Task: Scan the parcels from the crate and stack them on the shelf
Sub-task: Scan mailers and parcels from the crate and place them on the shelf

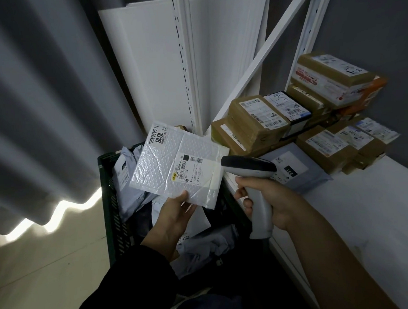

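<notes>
My left hand (175, 214) pinches the lower edge of a white bubble-mailer parcel (166, 165) and holds it above the dark green crate (109, 200), label side up. My right hand (268, 198) grips the handle of a grey barcode scanner (250, 168), whose head points left at the parcel's barcode label (189, 171). Several grey poly-bag parcels (129, 181) lie inside the crate. On the white shelf (364, 212) to the right, brown taped boxes (257, 119) are stacked, with a flat grey parcel (294, 169) in front of them.
White shelf uprights (189, 61) and a diagonal brace (264, 51) rise behind the crate. White panels lean against the wall. A grey curtain (44, 103) hangs at the left above a pale floor. More stacked boxes (335, 78) fill the shelf's far right.
</notes>
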